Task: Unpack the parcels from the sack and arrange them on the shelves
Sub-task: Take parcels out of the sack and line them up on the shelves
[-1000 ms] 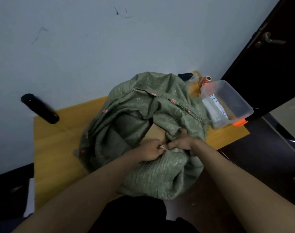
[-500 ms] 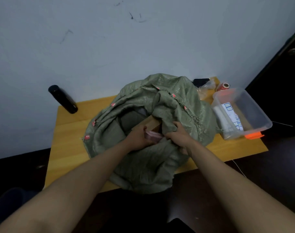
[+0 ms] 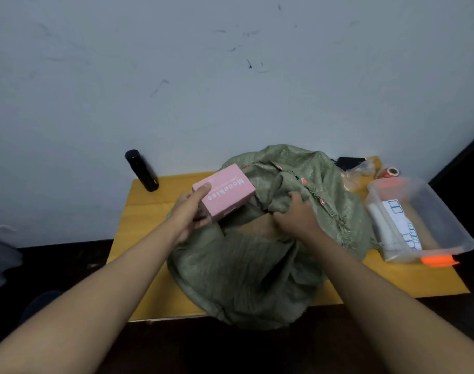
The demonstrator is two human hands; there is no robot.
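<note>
Lifted now from sack: pink box.

We see a big green sack of rough woven cloth, all crinkly and dull, on a smooth yellow wooden table. The small pink box looks like smooth cardboard with a soft, matt face, and the tall black bottle by the wall looks hard, smooth and a little shiny. The see-through tub is clear plastic, a bit cloudy, with a bright orange plastic clip, and the wall is dull painted white with dark scuff marks.
</note>
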